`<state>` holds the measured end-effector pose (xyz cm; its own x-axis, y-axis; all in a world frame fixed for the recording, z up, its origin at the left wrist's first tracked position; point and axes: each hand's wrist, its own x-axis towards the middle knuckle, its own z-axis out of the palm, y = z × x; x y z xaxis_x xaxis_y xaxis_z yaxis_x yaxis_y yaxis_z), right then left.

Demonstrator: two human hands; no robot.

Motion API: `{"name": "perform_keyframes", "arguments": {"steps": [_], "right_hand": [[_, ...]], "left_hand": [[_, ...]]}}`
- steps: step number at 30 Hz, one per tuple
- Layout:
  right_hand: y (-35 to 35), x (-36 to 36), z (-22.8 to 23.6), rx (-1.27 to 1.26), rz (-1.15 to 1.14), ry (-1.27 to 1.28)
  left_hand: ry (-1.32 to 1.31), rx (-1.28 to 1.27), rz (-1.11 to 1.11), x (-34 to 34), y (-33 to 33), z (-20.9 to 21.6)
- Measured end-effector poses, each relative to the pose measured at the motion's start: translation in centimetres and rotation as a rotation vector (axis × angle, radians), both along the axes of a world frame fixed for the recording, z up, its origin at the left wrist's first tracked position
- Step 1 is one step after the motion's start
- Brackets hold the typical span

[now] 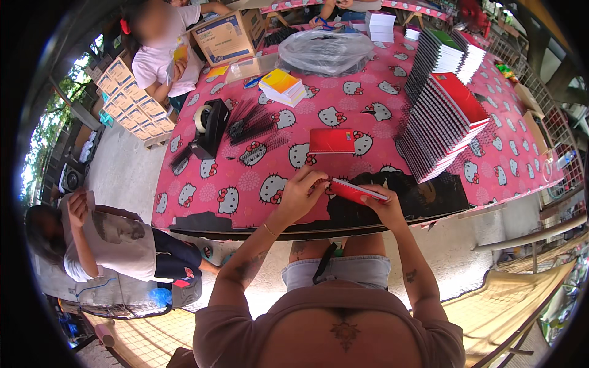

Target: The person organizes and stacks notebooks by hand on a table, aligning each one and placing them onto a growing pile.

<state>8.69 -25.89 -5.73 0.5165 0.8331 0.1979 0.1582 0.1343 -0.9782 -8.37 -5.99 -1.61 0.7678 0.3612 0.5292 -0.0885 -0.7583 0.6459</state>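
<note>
1. A red notebook [356,192] is held above the near edge of the desk [383,132], to the left of and nearer than the tall stack of red notebooks [442,129].
2. By the right hand [388,207], the notebook's right end is gripped firmly: the grip is closed, with the thumb laid on the cover.
3. By the left hand [305,190], the left end is met with fingertips drawn nearly together; whether a coil end or the cover is pinched in that grip cannot be told.
4. The step in hand is judged to be the fitting or finishing of the spiral binding, since loose black coils [248,127] are strewn well left of the stack and bound spines are shown within it.
5. For the next move, a steady right grip and small, precise left fingerwork at the coil's end seem to be called for, with the page holes kept aligned.
6. Another red notebook [332,141] is laid flat left of the stack, untouched.
</note>
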Motion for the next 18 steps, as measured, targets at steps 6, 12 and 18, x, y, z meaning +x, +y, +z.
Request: {"name": "perform_keyframes", "arguments": {"steps": [6, 12, 18], "right_hand": [[-1.1, 0.0, 0.3, -0.039, 0.048, 0.055], [-2.2, 0.0, 0.8, -0.01, 0.034, 0.047], [-3.5, -0.5, 2.3, -0.011, -0.03, -0.048]], "left_hand": [[0.107, 0.025, -0.256, 0.2, 0.3, 2.1], [0.23, 0.153, -0.226, 1.2, -0.6, 2.5], [0.312, 0.302, -0.181, 2.9, -2.2, 3.4]]}}
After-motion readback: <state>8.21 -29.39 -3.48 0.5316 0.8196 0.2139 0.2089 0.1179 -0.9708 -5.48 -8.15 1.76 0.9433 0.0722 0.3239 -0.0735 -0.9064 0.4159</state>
